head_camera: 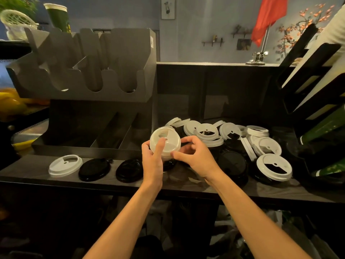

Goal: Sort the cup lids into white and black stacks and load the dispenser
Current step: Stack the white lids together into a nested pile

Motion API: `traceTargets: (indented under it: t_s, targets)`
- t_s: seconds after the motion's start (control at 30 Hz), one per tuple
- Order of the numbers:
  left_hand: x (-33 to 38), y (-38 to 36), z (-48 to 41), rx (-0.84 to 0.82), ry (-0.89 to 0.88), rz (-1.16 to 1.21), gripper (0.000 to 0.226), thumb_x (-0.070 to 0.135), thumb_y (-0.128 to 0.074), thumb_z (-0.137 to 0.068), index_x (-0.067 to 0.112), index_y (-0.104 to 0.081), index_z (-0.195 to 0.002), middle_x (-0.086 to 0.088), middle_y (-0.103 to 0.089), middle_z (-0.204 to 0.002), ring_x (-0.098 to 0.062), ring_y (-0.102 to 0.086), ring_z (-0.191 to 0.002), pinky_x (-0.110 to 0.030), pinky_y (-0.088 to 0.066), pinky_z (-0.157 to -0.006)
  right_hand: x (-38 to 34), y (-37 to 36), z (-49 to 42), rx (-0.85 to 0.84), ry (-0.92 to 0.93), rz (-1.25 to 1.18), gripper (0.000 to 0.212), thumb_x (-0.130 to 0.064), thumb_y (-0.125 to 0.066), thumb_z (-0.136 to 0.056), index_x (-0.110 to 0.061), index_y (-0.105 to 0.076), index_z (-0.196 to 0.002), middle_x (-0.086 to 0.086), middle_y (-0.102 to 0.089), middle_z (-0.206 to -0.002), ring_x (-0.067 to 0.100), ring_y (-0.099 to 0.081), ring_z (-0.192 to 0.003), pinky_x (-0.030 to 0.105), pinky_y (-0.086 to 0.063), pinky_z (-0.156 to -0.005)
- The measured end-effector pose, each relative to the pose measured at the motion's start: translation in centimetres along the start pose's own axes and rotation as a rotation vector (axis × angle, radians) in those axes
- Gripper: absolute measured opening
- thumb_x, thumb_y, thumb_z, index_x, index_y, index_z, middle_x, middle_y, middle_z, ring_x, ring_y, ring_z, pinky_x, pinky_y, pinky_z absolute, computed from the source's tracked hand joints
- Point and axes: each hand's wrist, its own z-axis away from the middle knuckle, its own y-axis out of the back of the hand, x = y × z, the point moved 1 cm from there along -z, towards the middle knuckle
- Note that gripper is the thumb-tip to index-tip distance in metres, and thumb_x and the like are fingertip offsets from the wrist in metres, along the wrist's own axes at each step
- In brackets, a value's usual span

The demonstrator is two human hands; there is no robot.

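White lid stack [166, 141]; left hand [152, 162], right hand [196, 157] grip rim; above counter [28, 172]

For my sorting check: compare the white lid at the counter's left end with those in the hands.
The lone white lid lies flat on the counter, untouched; the held white lids are tilted, gripped by left hand and right hand. The lone one is single; the held look nested. Both are white.
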Motion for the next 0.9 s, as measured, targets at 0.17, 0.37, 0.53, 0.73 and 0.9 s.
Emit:
traceTargets:
  t_s: [0.17,0.37,0.53,0.73,0.9]
  targets:
    - [-0.1,0.0,-0.1,0.018,-0.007,-0.023,0.042,0.042,-0.068,-0.094,0.016,-0.054,-0.125,-0.006,-0.067,-0.115,-0.023,-0.067,-0.106,-0.030,-0.056,-0.082,-0.5,0.4,-0.1,-0.099,0.149,0.134,0.080,-0.030,-0.082,-0.083,-0.038,-0.036,-0.148,-0.010,-0.045,-0.139,0.004,-0.049,-0.124,0.019,-0.044,-0.098]
    - [-0.1,0.0,-0.1,0.003,-0.020,-0.007,0.063,0.057,-0.071,-0.079,0.014,-0.056,-0.123,-0.010,-0.069,-0.115,-0.026,-0.069,-0.106,-0.030,-0.056,-0.078,-0.5,0.3,-0.5,-0.112,0.342,0.401,0.081,-0.034,-0.083,-0.080,-0.036,-0.040,-0.149,-0.024,-0.041,-0.148,-0.006,-0.034,-0.132,0.013,-0.029,-0.102]
    - [-0.1,-0.1,0.1,-0.021,-0.006,-0.003,0.079,0.060,-0.075,-0.068,0.014,-0.053,-0.128,-0.010,-0.066,-0.118,-0.026,-0.067,-0.106,-0.028,-0.055,-0.075,0.2,-0.8,-0.4,0.070,0.306,0.386,0.078,-0.054,-0.084,-0.073,-0.037,-0.045,-0.138,-0.020,-0.051,-0.134,-0.002,-0.047,-0.120,0.013,-0.038,-0.089]
    - [-0.2,0.2,-0.1,0.005,0.018,0.008,0.067,0.056,-0.067,-0.076,0.014,-0.056,-0.126,-0.010,-0.068,-0.117,-0.031,-0.068,-0.109,-0.047,-0.059,-0.093,-0.7,-0.8,-0.8,-0.067,0.197,0.225,0.060,-0.049,-0.078,-0.082,-0.045,-0.039,-0.127,-0.021,-0.050,-0.127,0.001,-0.052,-0.115,0.012,-0.045,-0.087]
    - [0.4,0.1,0.4,-0.020,-0.019,0.029,0.078,0.064,-0.071,-0.065,0.011,-0.059,-0.122,-0.019,-0.068,-0.117,-0.037,-0.067,-0.108,-0.055,-0.056,-0.095,-1.2,-0.3,-1.1,-0.117,0.044,-0.059,0.034,-0.038,-0.053,-0.103,-0.042,-0.042,-0.135,-0.008,-0.061,-0.124,0.009,-0.060,-0.115,0.017,-0.052,-0.079]
